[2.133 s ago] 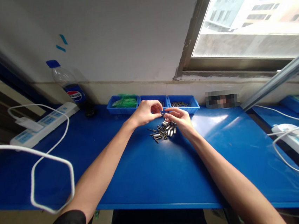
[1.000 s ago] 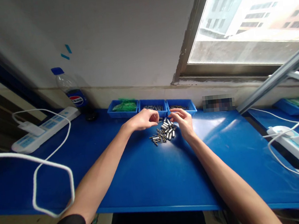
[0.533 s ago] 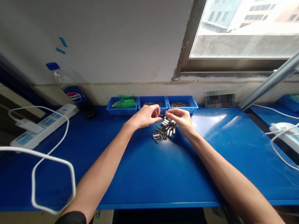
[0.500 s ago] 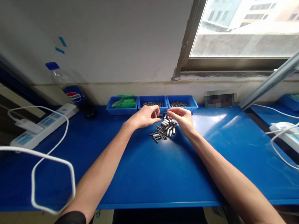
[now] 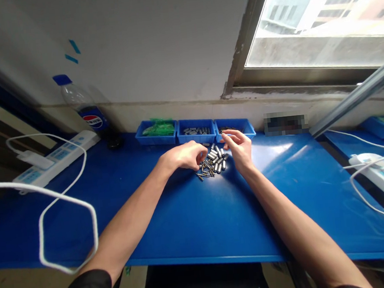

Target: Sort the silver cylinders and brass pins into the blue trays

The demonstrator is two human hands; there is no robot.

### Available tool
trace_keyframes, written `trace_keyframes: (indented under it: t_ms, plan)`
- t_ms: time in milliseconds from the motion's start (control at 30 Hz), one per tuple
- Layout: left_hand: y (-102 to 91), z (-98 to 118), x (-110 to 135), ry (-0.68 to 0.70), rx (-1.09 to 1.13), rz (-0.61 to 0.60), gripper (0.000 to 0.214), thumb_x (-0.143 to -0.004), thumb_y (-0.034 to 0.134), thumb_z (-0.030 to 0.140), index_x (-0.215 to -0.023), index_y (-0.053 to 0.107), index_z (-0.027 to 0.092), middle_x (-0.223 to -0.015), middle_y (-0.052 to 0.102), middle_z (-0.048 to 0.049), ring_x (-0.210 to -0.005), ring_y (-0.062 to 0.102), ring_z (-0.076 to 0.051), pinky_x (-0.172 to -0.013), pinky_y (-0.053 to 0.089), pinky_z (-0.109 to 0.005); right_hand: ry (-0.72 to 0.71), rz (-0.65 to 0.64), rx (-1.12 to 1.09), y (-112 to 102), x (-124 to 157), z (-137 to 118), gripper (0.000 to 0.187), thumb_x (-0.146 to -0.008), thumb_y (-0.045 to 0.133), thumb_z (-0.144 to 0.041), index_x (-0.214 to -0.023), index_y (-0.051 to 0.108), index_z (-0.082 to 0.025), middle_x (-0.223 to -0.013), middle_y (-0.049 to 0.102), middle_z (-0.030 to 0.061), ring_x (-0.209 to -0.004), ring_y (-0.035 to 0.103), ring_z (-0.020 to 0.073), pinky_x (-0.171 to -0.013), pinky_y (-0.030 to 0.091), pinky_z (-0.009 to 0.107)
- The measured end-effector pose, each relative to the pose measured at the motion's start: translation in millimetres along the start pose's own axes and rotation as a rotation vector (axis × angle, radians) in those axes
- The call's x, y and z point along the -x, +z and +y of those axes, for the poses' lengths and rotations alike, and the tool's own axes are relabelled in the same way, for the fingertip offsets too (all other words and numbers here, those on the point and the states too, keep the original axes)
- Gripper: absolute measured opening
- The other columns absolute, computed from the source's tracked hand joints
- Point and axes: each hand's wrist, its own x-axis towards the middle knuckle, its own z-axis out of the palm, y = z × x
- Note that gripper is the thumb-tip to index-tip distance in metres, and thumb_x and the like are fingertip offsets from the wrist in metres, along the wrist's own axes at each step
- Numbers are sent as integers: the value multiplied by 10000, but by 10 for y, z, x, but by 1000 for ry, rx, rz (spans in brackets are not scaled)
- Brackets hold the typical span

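Note:
A small pile on the blue table mixes silver metal cylinders (image 5: 219,163) with thin dark, brassy pins (image 5: 207,172). Over the pile's left side, my left hand (image 5: 187,155) points its bent fingertips down among the pins; the fingers are closed, and whatever is between them is hidden. My right hand (image 5: 240,149) is raised at the pile's right, just before the right blue bin (image 5: 250,132). Its thumb and forefinger come together, with anything held too small to name. Dark pins lie in that bin, and silver pieces in the middle blue bin (image 5: 196,139).
The left blue bin (image 5: 156,140) contains green plastic packets (image 5: 159,128). A cola bottle (image 5: 88,111) and a white power strip (image 5: 61,159) stand at the left. A looped white cable (image 5: 93,217) crosses near my left forearm. Another power strip (image 5: 381,173) lies at right.
My left hand has come down from near the middle bin onto the pile, its fingers closing. My right hand has shifted slightly right and up, toward the right bin.

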Motion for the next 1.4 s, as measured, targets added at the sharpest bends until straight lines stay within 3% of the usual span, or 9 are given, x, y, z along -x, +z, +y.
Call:
trace_keyframes:
  t_ms: [267, 400, 600, 900, 1100, 1233, 1333, 1400]
  plan:
    - [-10, -19, 23, -1, 106, 33, 264, -651, 700, 130, -912, 707, 172, -771, 722, -5, -677, 650, -154, -570, 437, -218, 19, -29, 4, -2, -2, 1, 361, -790, 787, -504, -981, 739, -202, -760, 734, 32, -673, 656, 171, -627, 513, 301]
    - [-62, -28, 33, 57, 256, 173, 323, -728, 680, 172, -1036, 777, 163, -819, 752, -17, -727, 677, -151, -657, 498, -220, 30, -77, -29, 8, 5, -10, 319, -790, 794, -471, -959, 747, -205, -733, 723, 20, -624, 622, 154, -609, 494, 296]
    - [-76, -66, -6, 77, 481, 467, 215, -746, 740, 215, -936, 803, 136, -888, 803, -65, -836, 756, -190, -781, 584, -258, 49, -170, -81, 24, 34, -49, 256, -829, 779, -443, -944, 763, -215, -728, 725, 12, -582, 577, 132, -583, 458, 284]
    - [-20, -131, -48, 87, 723, 535, 208, -704, 820, 223, -870, 760, 112, -873, 809, -94, -822, 785, -212, -802, 636, -314, 120, -359, -136, 45, 99, -117, 299, -818, 818, -470, -992, 775, -231, -828, 766, 33, -692, 682, 178, -720, 543, 336]
    - [-9, -135, -63, 105, 735, 517, 209, -700, 826, 235, -853, 744, 118, -869, 805, -89, -821, 781, -212, -796, 631, -317, 195, -375, -183, 53, 91, -60, 342, -737, 893, -417, -990, 775, -220, -862, 771, 32, -719, 675, 172, -751, 548, 338]
    - [-42, -156, -32, 44, 522, 454, 193, -706, 798, 235, -866, 752, 138, -849, 793, -63, -812, 761, -201, -777, 599, -280, 153, -338, -131, 57, 77, -49, 329, -734, 887, -425, -956, 779, -208, -797, 740, 17, -667, 626, 146, -691, 526, 307]
    - [-80, -202, 27, -76, 287, 308, 179, -707, 786, 251, -863, 772, 164, -800, 777, -44, -758, 731, -194, -683, 546, -248, 95, -269, -88, 59, 74, -60, 335, -749, 870, -449, -964, 766, -214, -818, 749, 23, -686, 651, 157, -716, 552, 326]
    - [-98, -230, 66, -138, 191, 157, 183, -695, 796, 262, -857, 783, 179, -792, 775, -37, -726, 714, -188, -638, 508, -238, 59, -246, -106, 59, 78, -72, 389, -762, 858, -454, -1064, 747, -236, -959, 779, 45, -819, 720, 196, -823, 584, 369]
